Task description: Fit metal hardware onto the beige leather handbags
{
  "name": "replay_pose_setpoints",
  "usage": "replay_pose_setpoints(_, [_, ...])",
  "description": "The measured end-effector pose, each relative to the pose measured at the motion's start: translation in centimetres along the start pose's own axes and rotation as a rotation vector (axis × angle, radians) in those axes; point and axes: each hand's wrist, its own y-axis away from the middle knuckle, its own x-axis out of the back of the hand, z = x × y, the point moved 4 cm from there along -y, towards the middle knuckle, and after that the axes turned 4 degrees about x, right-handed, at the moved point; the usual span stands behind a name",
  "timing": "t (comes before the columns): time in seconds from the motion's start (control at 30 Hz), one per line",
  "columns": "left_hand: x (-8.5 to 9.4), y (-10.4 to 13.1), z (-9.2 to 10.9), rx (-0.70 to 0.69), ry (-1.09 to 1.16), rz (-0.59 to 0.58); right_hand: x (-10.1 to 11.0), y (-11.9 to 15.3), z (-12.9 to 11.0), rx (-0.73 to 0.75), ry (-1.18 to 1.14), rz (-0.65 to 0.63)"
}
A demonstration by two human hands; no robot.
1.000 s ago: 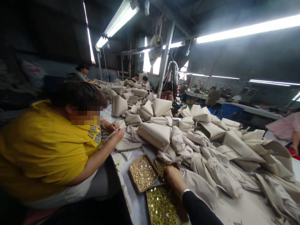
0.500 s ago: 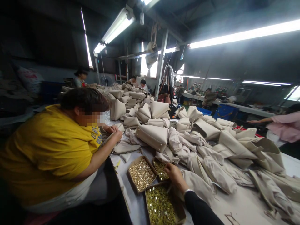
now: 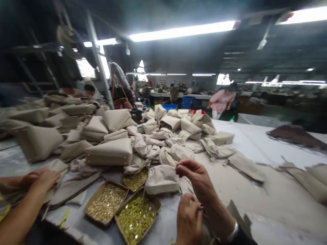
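Observation:
My right hand (image 3: 198, 178) is raised above the table, thumb and fingertips pinched together. Whatever they hold is too small to make out. Just below and to its left, my left hand (image 3: 189, 219) is closed on a beige bag piece (image 3: 208, 226), mostly hidden by my hands and right forearm. Left of my hands are a cardboard box of yellow-gold metal pieces (image 3: 136, 217), another of small shiny gold pieces (image 3: 107, 202), and a third box of gold pieces (image 3: 135, 180) behind. A pale bag (image 3: 163, 180) lies beside the third box, beyond my left hand.
Beige bags (image 3: 109, 153) are heaped across the table's middle and far left. At the left edge, a co-worker's hands (image 3: 42, 178) hold beige material. Dark cloth (image 3: 298, 136) lies at the far right. A person in pink (image 3: 222, 100) stands behind the table.
My view has swung right. My right hand has lifted away from the small boxes of gold pieces and come over beside my left hand, which now shows.

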Motion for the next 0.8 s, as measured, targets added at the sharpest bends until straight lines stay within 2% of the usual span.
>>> replay_pose_setpoints(0.07, [-0.8, 0.3, 0.1, -0.077, -0.010, -0.064, 4.2, 3.6, -0.7, 0.001, -0.079, 0.201])
replay_pose_setpoints(0.13, [-0.6, 0.1, -0.3, -0.140, -0.050, -0.099, 7.6, 7.4, 0.6, -0.068, -0.113, 0.327])
replay_pose_setpoints(0.23, [0.1, -0.4, -0.8, -0.157, -0.084, -0.127, 11.3, 12.1, 4.1, -0.186, -0.088, 0.396])
replay_pose_setpoints(0.3, [0.4, -0.7, -0.5, -0.096, -0.046, -0.127, 12.7, 14.2, 6.0, -0.220, -0.055, 0.417])
replay_pose_setpoints(0.4, [0.0, -0.6, 0.3, 0.110, 0.087, -0.149, 13.4, 15.8, 7.3, -0.233, -0.088, 0.443])
replay_pose_setpoints(0.53, [-1.6, 0.0, 1.0, 0.438, 0.275, -0.340, 13.3, 16.2, 6.9, -0.231, -0.195, 0.474])
replay_pose_setpoints(0.6, [-2.2, 0.2, 1.2, 0.538, 0.357, -0.416, 13.5, 16.0, 6.3, -0.155, -0.137, 0.510])
replay_pose_setpoints(0.67, [-2.6, 0.3, 1.3, 0.626, 0.432, -0.442, 13.7, 15.9, 5.9, -0.113, -0.079, 0.527])
replay_pose_setpoints(0.8, [-3.0, 0.7, 1.6, 0.743, 0.481, -0.429, 13.3, 15.9, 6.4, -0.227, -0.175, 0.497])
